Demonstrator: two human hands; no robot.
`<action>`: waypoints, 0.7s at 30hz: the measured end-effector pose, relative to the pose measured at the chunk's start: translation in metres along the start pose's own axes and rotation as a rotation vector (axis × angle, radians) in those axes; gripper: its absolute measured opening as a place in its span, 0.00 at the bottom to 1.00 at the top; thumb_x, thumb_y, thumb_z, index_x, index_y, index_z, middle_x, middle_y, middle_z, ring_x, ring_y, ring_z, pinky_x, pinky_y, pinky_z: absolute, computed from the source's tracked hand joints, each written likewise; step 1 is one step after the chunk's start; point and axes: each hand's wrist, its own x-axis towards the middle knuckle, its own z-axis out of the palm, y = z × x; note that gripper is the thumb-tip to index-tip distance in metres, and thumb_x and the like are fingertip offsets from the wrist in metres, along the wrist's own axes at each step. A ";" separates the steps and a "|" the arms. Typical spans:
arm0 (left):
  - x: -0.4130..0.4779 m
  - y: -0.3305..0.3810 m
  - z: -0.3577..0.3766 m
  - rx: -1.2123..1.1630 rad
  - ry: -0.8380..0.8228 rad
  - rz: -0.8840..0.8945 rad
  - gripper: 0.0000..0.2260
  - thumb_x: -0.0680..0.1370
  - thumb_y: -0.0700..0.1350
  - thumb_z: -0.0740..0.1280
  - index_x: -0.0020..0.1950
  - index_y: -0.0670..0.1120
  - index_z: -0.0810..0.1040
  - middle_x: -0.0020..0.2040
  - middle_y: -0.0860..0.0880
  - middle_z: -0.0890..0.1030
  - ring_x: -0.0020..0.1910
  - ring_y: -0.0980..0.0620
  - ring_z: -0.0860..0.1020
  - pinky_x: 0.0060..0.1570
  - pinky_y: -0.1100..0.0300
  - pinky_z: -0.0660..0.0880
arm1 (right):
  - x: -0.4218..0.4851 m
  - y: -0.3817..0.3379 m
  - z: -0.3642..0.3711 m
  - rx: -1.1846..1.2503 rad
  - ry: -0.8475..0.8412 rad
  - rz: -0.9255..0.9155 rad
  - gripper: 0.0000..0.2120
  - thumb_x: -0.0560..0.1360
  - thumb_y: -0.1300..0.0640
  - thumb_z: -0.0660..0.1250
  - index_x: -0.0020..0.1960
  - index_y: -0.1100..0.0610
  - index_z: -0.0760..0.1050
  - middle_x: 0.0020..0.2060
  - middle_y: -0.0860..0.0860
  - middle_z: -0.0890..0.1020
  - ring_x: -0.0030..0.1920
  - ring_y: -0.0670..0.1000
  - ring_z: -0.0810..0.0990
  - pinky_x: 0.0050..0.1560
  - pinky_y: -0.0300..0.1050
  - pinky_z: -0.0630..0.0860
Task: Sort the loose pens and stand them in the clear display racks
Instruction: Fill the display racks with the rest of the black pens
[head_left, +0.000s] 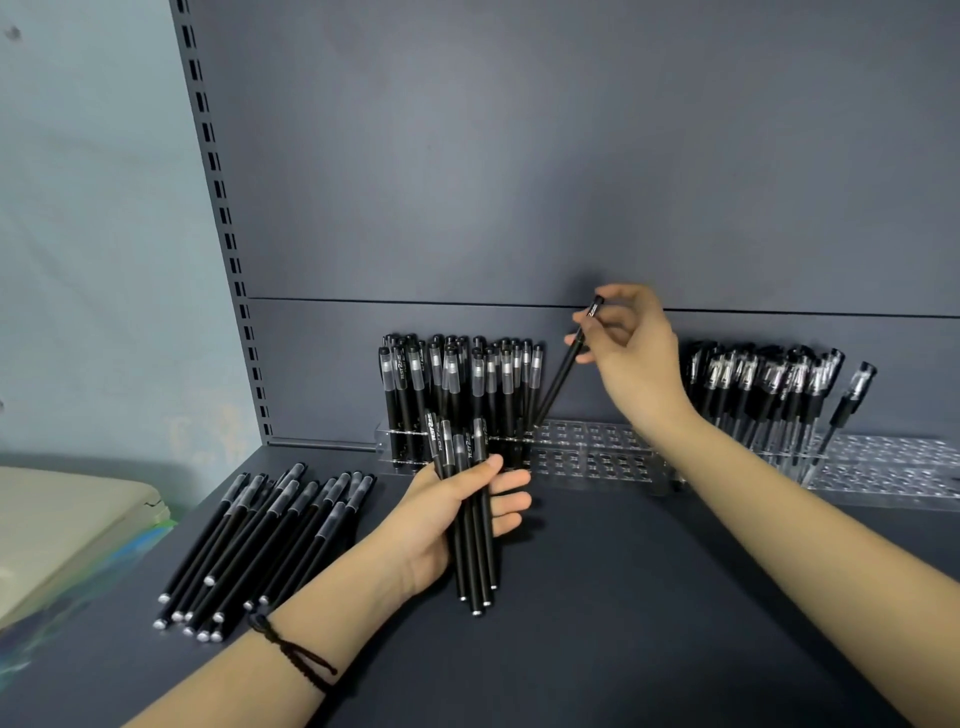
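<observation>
**1 pen at the rack, a bundle in the other hand**

At 6 o'clock from my view's centre, the left hand (457, 514) has its fingers and thumb curled round a bundle of black pens (475, 551), held nearly upright, caps up, just in front of the near rack. At 3 o'clock, the right hand (631, 353) pinches the top end of a single pen (563, 371) between thumb and fingertips, the other fingers loosely spread. That pen tilts, its lower tip down at the clear rack (587, 452), just beside the standing pens (457, 379) that fill the rack's left part. I cannot tell whether the tip sits in a hole.

A loose pile of pens (265, 545) lies flat on the dark shelf (597, 649) at 8 o'clock. At 4 o'clock, a second clear rack (883, 470) holds clear-barrelled pens (769, 384), leaning. A black cord bracelet (291, 649) circles the left wrist, and a beige object (67, 525) sits at 9 o'clock.
</observation>
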 end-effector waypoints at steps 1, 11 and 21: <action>0.000 0.000 0.000 -0.004 0.004 0.000 0.17 0.76 0.40 0.69 0.62 0.33 0.74 0.49 0.39 0.85 0.40 0.47 0.85 0.34 0.57 0.81 | -0.001 0.000 0.001 -0.015 -0.009 -0.029 0.10 0.78 0.64 0.65 0.56 0.54 0.68 0.47 0.55 0.80 0.43 0.50 0.84 0.41 0.41 0.81; -0.002 0.001 0.000 -0.003 -0.002 -0.011 0.10 0.76 0.40 0.69 0.54 0.37 0.77 0.46 0.40 0.85 0.36 0.48 0.84 0.34 0.57 0.81 | -0.008 -0.004 0.005 -0.063 -0.162 -0.098 0.10 0.79 0.66 0.61 0.56 0.55 0.67 0.47 0.51 0.81 0.46 0.49 0.83 0.38 0.38 0.80; -0.001 0.000 0.001 -0.009 0.005 -0.013 0.06 0.77 0.39 0.69 0.51 0.37 0.78 0.41 0.42 0.85 0.33 0.50 0.83 0.32 0.57 0.81 | -0.003 0.002 0.001 -0.051 -0.218 -0.124 0.11 0.80 0.68 0.58 0.56 0.54 0.67 0.49 0.50 0.81 0.45 0.47 0.84 0.41 0.39 0.80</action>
